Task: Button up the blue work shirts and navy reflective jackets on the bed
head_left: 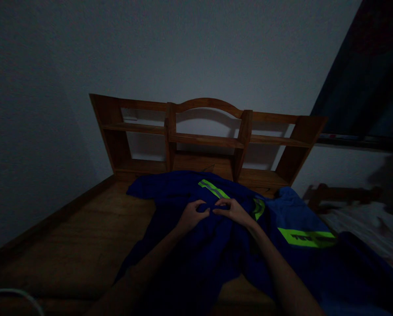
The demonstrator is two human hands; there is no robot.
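A dark blue work jacket (176,237) with yellow-green reflective strips lies spread on the wooden surface. Over its middle, just below one strip (214,188), my left hand (193,216) and my right hand (234,211) face each other with their fingertips close together. The thumb and fingers of my left hand curl in on the blue cloth. My right hand curls on the same cloth from the other side. Dim light hides exactly what part of the jacket lies between the fingertips.
A wooden shelf unit (205,139) stands against the wall behind the jacket. More blue clothing with a lettered reflective band (310,237) lies at the right. Bare wooden boards (94,228) show at the left, and a pale cable (17,290) curves at the lower left.
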